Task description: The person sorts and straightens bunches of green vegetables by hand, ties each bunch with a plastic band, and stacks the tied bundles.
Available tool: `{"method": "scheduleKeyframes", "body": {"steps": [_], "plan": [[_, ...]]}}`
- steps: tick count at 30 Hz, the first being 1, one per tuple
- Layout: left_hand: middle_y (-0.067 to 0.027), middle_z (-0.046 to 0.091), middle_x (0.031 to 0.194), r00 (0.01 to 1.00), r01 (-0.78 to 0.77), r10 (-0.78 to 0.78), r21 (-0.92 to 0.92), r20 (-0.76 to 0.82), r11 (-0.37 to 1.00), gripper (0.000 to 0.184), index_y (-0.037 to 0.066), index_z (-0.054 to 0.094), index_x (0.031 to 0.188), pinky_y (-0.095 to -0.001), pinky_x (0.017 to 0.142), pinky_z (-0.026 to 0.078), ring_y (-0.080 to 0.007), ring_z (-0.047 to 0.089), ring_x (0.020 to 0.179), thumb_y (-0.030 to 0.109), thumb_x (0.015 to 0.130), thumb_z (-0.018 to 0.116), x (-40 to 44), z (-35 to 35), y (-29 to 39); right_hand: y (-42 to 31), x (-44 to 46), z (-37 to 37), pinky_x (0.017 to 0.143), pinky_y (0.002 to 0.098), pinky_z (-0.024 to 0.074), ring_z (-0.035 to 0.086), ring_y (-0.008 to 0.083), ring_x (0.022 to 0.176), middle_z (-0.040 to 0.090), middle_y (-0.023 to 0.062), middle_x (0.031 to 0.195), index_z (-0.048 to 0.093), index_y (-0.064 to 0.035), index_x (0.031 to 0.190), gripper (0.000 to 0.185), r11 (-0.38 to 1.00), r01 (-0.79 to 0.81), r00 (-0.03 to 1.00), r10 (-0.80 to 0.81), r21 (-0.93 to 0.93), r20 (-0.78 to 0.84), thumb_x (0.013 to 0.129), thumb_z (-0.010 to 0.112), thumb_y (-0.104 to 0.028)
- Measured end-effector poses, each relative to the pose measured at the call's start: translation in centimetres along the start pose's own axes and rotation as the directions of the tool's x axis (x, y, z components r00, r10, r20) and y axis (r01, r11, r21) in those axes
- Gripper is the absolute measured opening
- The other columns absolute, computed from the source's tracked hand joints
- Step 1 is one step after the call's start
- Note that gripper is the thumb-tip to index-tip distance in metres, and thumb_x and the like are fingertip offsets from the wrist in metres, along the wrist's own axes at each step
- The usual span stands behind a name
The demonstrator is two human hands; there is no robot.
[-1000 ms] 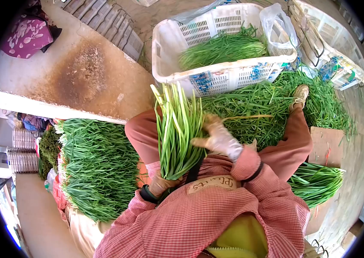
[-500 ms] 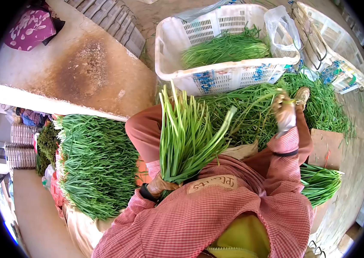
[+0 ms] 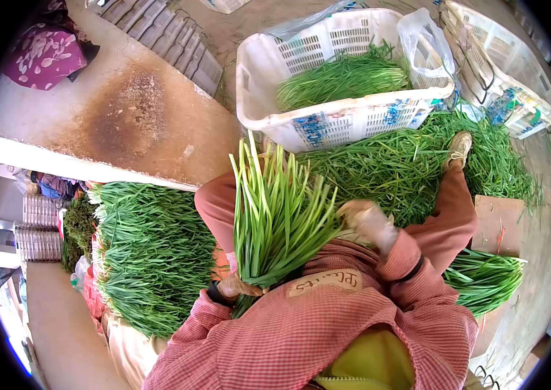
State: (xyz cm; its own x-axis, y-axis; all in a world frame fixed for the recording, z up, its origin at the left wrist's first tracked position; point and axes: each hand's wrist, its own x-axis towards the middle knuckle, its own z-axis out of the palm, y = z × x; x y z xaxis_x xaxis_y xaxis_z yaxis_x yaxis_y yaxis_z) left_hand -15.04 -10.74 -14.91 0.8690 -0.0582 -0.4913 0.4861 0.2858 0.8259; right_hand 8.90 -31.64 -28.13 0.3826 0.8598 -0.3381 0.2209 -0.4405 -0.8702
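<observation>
My left hand [image 3: 239, 286], in a thin glove, is closed around the leafy lower end of a bunch of garlic chives [image 3: 275, 221]. The pale stalk ends fan upward, away from my body. My right hand [image 3: 371, 222] is at the right side of this bunch, its fingers towards the stalks. Motion smears those fingers, so what they hold, if anything, does not show. Loose green leaves [image 3: 392, 169] lie in a heap on the ground between my legs and beyond.
A white plastic crate [image 3: 347, 117] holding more chives [image 3: 347, 78] stands ahead. Stacked chives [image 3: 152, 260] fill the left side, below a stained slab [image 3: 119, 123]. Another bunch [image 3: 483, 279] lies on cardboard [image 3: 499, 224] at right. More crates [image 3: 503, 58] stand far right.
My right hand has come in from the far right, where it held a thin green strand out, to the side of the bunch. My left hand keeps its grip.
</observation>
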Motion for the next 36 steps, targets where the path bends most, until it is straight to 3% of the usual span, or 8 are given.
{"method": "scheduleKeyframes", "body": {"steps": [5,8,10,13,18,21,28,36], "plan": [[-0.0044,0.062,0.099,0.999,0.033,-0.035,0.049,0.035,0.998,0.041,0.004,0.054,0.11,-0.0262,0.082,0.044,-0.012,0.056,0.093,0.006,0.071,0.067,-1.0,-0.2,1.0,-0.3,-3.6,-12.1,0.035,0.0173,0.0388,0.037,0.0029,0.04,0.045,-0.0044,0.057,0.053,-0.0015,0.096,0.015,-0.02,0.49,0.801,0.406,0.872,-0.441,0.084,0.047,-0.007],[-0.0044,0.062,0.1,0.996,0.063,-0.067,0.074,0.056,0.995,0.041,0.003,0.054,0.11,-0.026,0.082,0.044,-0.0119,0.056,0.094,0.007,0.072,0.066,-0.4,-0.1,0.6,-4.1,-4.1,-14.0,0.04,0.0169,0.0395,0.046,0.0036,0.048,0.052,-0.002,0.063,0.052,-0.0008,0.104,0.021,0.615,0.456,0.84,-0.058,0.644,-0.54,0.084,0.048,-0.008],[-0.0044,0.062,0.1,0.994,0.082,-0.089,0.097,0.069,0.992,0.041,0.003,0.054,0.111,-0.0259,0.082,0.044,-0.0118,0.056,0.094,0.007,0.072,0.066,0.0,0.0,0.7,-9.1,-1.7,-10.7,0.084,0.0318,0.0446,0.055,0.0201,0.095,0.058,0.011,0.105,0.044,-0.0111,0.122,0.046,0.944,0.323,0.86,-0.265,0.064,-0.436,0.081,0.057,-0.028],[-0.0043,0.062,0.101,0.99,0.105,-0.117,0.134,0.085,0.985,0.04,0.003,0.054,0.111,-0.0258,0.082,0.044,-0.0117,0.056,0.094,0.008,0.072,0.066,0.4,0.1,1.1,-13.7,1.0,-5.6,0.106,0.0418,0.0151,0.018,0.0264,0.129,0.027,0.0113,0.137,0.037,-0.014,0.128,0.066,0.784,0.243,0.911,-0.387,-0.572,-0.143,0.075,0.056,-0.048],[-0.0043,0.062,0.101,0.981,0.191,-0.193,0.18,-0.005,0.965,0.04,0.003,0.054,0.111,-0.0255,0.082,0.044,-0.0114,0.056,0.094,0.008,0.073,0.066,-1.9,0.8,0.6,-8.6,5.2,-3.9,0.063,0.0296,0.0503,0.058,0.0149,0.066,0.06,0.0049,0.075,0.058,-0.0066,0.083,0.029,0.889,0.442,0.751,-0.438,-0.118,-0.494,0.09,0.042,-0.03],[-0.0042,0.062,0.102,0.969,0.237,-0.213,0.232,-0.124,0.943,0.04,0.003,0.054,0.111,-0.0253,0.082,0.044,-0.0113,0.056,0.094,0.009,0.073,0.065,-2.9,1.7,-0.2,-8.9,1.3,-9.8,0.047,0.0196,0.0452,0.053,0.0085,0.054,0.051,0.0024,0.055,0.058,-0.0062,0.08,0.02,0.594,0.34,0.684,0.377,0.729,-0.625,0.09,0.044,-0.017],[-0.0075,0.062,0.102,0.914,0.1,0.054,0.352,-0.402,0.931,0.038,0.003,0.056,0.109,-0.025,0.078,0.045,-0.0143,0.058,0.091,0.011,0.073,0.065,-1.4,3.0,-1.5,-12.9,-5.4,-10.4,0.056,0.0242,0.0445,0.052,0.0097,0.056,0.057,0.0038,0.063,0.059,-0.0027,0.084,0.028,0.931,0.365,0.353,-0.136,0.002,-0.926,0.09,0.045,-0.026],[-0.0117,0.065,0.086,0.83,0.286,0.247,0.761,-0.501,0.582,0.048,0.009,0.053,0.114,-0.0288,0.067,0.048,-0.0217,0.063,0.075,0.03,0.073,0.066,-0.7,4.2,-0.5,-12.8,-0.5,-0.7,0.076,0.0331,0.0464,0.059,0.0208,0.084,0.063,0.0147,0.092,0.058,-0.0011,0.102,0.04,0.929,0.062,0.95,-0.167,-0.365,-0.263,0.075,0.064,-0.031]]}}
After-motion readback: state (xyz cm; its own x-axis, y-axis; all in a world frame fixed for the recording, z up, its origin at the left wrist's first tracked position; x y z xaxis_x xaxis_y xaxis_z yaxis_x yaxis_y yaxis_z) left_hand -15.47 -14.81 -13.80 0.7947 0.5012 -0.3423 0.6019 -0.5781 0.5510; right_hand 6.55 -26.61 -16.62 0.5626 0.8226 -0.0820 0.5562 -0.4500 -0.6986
